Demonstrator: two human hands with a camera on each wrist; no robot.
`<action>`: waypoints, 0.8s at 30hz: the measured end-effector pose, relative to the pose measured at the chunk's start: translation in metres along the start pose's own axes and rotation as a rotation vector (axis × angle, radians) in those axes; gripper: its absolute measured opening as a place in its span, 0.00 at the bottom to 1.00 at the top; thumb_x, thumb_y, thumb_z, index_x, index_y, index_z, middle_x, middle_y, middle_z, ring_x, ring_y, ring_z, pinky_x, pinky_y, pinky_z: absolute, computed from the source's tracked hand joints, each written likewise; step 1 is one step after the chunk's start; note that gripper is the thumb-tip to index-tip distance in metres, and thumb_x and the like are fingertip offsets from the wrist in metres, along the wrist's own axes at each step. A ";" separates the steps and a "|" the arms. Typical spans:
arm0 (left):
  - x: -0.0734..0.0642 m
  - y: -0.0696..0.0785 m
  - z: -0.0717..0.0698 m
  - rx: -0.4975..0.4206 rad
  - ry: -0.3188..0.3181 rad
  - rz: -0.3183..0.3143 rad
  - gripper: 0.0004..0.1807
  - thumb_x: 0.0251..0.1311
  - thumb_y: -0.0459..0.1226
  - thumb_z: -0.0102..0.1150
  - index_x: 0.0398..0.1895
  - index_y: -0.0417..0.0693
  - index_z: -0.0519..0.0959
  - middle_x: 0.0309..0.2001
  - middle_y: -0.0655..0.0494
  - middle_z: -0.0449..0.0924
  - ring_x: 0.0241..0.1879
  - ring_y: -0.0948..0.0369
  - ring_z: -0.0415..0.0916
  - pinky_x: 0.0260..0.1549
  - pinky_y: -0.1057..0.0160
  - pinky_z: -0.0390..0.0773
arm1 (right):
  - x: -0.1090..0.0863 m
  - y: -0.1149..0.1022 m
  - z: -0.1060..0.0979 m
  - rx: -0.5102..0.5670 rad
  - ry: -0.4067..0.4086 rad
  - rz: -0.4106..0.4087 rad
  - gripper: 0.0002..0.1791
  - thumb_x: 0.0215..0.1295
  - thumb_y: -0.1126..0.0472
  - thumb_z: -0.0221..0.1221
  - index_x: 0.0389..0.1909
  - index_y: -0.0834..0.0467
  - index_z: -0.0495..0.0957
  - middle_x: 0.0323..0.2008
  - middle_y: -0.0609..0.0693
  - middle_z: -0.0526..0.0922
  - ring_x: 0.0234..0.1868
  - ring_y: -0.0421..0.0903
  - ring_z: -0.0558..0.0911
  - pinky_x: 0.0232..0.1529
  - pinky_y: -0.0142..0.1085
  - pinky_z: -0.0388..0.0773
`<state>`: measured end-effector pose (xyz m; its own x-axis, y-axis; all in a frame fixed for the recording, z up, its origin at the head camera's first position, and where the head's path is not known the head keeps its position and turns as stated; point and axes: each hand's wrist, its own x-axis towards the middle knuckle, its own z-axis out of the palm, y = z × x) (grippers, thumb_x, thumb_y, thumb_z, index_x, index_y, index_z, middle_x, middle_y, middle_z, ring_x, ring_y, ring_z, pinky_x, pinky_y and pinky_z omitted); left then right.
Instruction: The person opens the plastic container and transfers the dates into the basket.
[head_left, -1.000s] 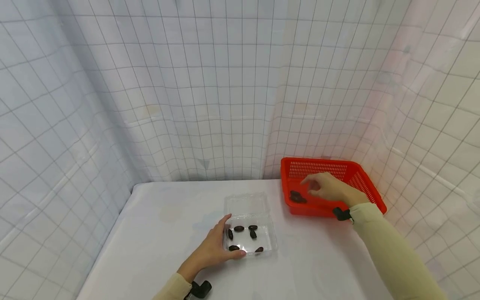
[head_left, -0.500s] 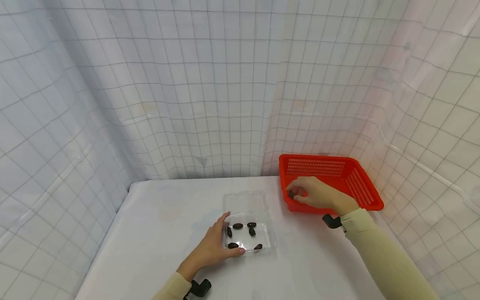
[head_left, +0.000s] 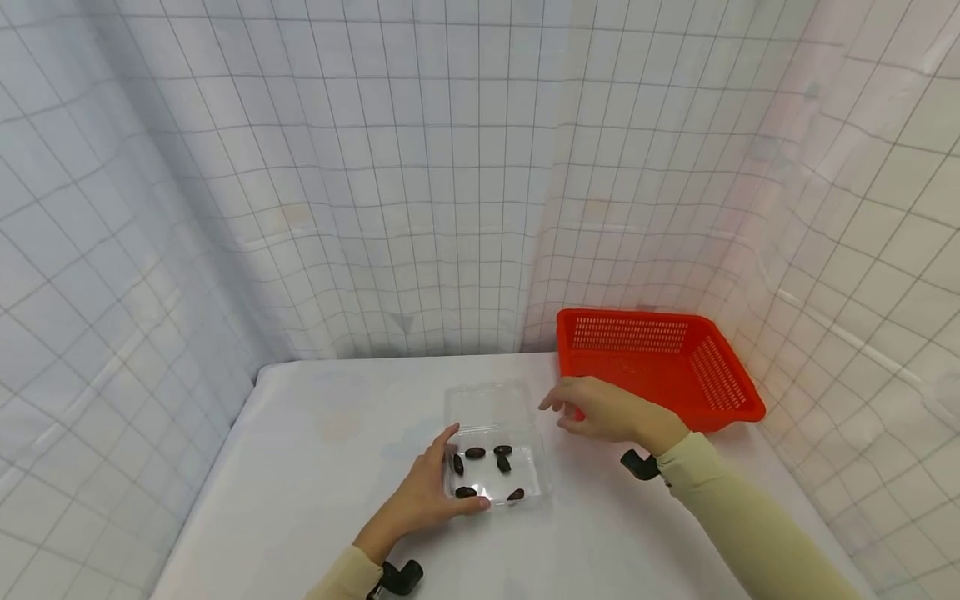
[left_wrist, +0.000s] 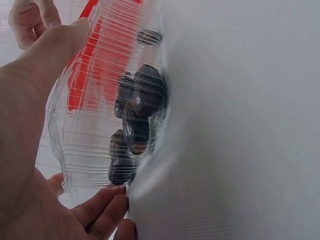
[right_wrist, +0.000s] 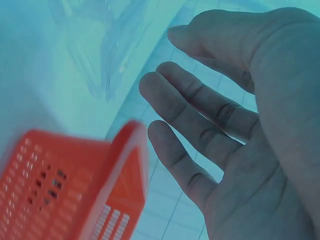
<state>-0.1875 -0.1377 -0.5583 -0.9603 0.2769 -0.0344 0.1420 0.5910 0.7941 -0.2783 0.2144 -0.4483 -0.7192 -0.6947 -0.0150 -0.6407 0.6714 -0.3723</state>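
Note:
In the head view, a clear plastic box (head_left: 527, 475) with its lid (head_left: 487, 406) folded back lies on the white table. Several dark brown oval pieces, like dates (head_left: 476, 452), are spread over its floor. My left hand (head_left: 423, 496) grips the box by its left side, thumb at the near edge, fingers at the far corner; the left wrist view shows fingertips (left_wrist: 107, 210) against the ribbed wall. My right hand (head_left: 600, 410) hovers by the near left corner of the red basket (head_left: 660, 375). Its fingers look loosely bent, with nothing visible between them; the index finger is largely hidden.
Dark spots (right_wrist: 50, 187) show through the basket's slotted wall in the right wrist view. White gridded cloth (head_left: 420, 167) hangs behind and on both sides. The white table (head_left: 337, 433) extends left of the box.
My right hand reached down to the dark pieces at the basket's left side, then came out leftward and nearer, toward the box. My left hand and the box stay put.

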 end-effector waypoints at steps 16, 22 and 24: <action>0.000 -0.006 0.005 -0.047 -0.002 0.018 0.76 0.53 0.57 0.93 0.98 0.49 0.52 0.83 0.37 0.75 0.83 0.34 0.71 0.80 0.23 0.70 | 0.028 -0.035 0.027 -0.030 -0.147 -0.089 0.17 0.80 0.63 0.73 0.66 0.51 0.92 0.54 0.51 0.93 0.53 0.44 0.90 0.58 0.35 0.90; 0.000 -0.005 0.001 -0.059 -0.018 0.009 0.77 0.54 0.55 0.94 0.98 0.49 0.50 0.85 0.36 0.73 0.85 0.31 0.69 0.79 0.21 0.69 | 0.036 -0.042 0.038 -0.052 -0.181 -0.145 0.18 0.80 0.62 0.73 0.66 0.51 0.91 0.54 0.51 0.93 0.52 0.43 0.91 0.59 0.36 0.90; 0.000 -0.005 -0.001 -0.067 -0.027 0.005 0.77 0.54 0.54 0.94 0.98 0.49 0.50 0.86 0.36 0.72 0.85 0.31 0.68 0.79 0.21 0.69 | 0.039 -0.043 0.041 -0.065 -0.185 -0.164 0.18 0.80 0.62 0.73 0.66 0.52 0.91 0.54 0.51 0.93 0.52 0.43 0.91 0.59 0.35 0.90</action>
<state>-0.1881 -0.1416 -0.5620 -0.9525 0.3010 -0.0457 0.1300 0.5378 0.8330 -0.2678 0.1478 -0.4709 -0.5462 -0.8273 -0.1313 -0.7652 0.5566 -0.3235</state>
